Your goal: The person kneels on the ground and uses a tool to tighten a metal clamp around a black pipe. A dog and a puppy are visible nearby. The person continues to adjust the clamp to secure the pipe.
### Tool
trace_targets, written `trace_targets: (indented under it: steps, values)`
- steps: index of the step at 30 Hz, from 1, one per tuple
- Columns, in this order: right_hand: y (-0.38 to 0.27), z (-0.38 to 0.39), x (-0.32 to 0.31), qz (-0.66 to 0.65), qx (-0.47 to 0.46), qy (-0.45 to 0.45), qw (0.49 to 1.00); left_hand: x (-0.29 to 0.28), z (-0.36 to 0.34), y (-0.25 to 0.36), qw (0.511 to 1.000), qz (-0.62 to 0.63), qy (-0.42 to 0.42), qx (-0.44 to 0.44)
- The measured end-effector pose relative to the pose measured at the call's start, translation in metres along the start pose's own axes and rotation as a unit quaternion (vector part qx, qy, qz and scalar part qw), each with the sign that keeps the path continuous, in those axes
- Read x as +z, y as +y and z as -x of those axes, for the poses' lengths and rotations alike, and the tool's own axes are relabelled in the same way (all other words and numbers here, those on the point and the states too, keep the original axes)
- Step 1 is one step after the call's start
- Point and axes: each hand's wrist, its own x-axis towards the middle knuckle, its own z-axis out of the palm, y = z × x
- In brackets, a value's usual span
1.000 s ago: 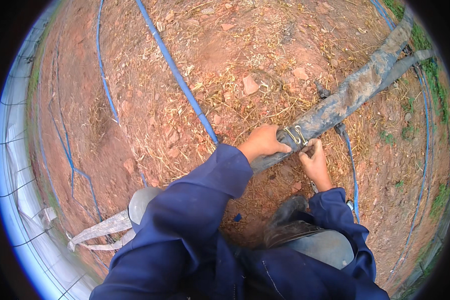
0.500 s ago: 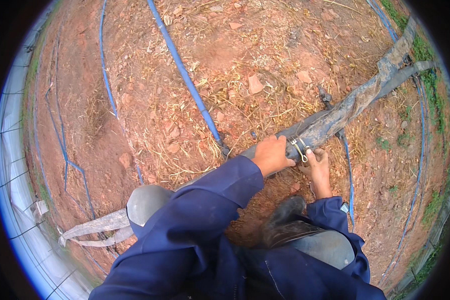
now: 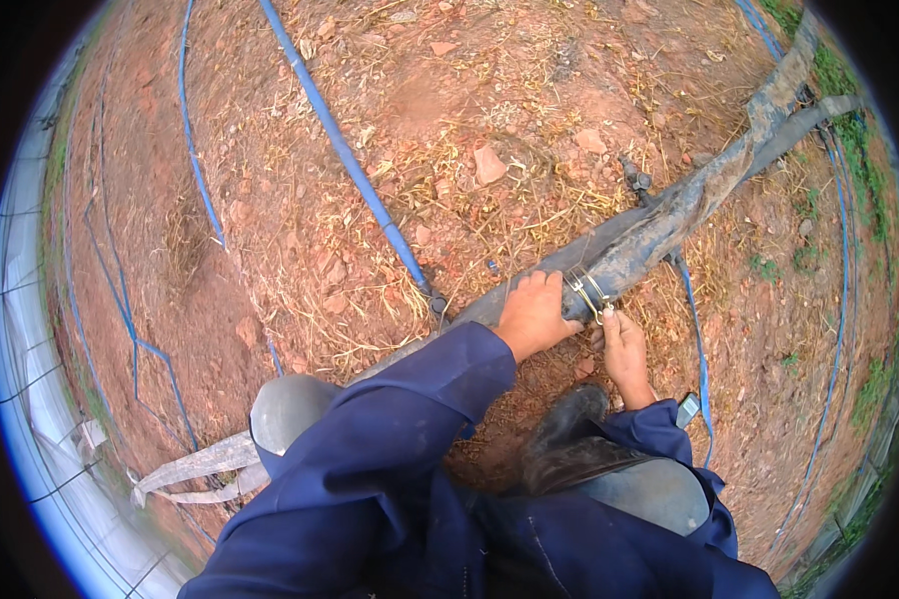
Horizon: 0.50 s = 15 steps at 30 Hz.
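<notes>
A dark, mud-stained flat hose (image 3: 659, 235) runs diagonally across the ground in front of me, its layers overlapping towards the far right. Two brassy wire bands of a hose clamp (image 3: 587, 291) circle it. My left hand (image 3: 535, 317) wraps over the top of the hose just left of the clamp, thumb pointing right. At the clamp's near side, my right hand (image 3: 625, 357) pinches its end, a small pale metal piece, between thumb and fingers. The underside of the hose and the left fingertips are partly hidden.
A blue drip hose (image 3: 350, 150) joins the dark hose at a black fitting (image 3: 437, 301). Another black fitting (image 3: 636, 180) stands beyond it. A thin blue tube (image 3: 696, 339) hangs at the right. My boot (image 3: 564, 424) rests on reddish soil with straw and stones.
My right hand has moved slightly down and left, its fingers now closed more tightly at the clamp's end. My left hand keeps its place on the hose. The view has shifted a little.
</notes>
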Motion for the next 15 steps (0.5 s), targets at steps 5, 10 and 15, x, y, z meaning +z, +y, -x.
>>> trace_targets:
  steps: [5,10,15]
  values:
    - [-0.011,-0.008,-0.005,0.015,0.067,-0.046,0.997,0.005,-0.015,-0.007,0.986,0.105,-0.12,-0.041]
    - [-0.013,0.007,-0.014,-0.327,0.293,-0.13,0.889,0.011,-0.014,-0.006,0.989,0.079,-0.121,-0.04]
    - [-0.026,0.055,-0.044,0.223,0.003,-0.022,0.975,0.007,-0.004,0.004,0.996,0.054,-0.076,-0.017]
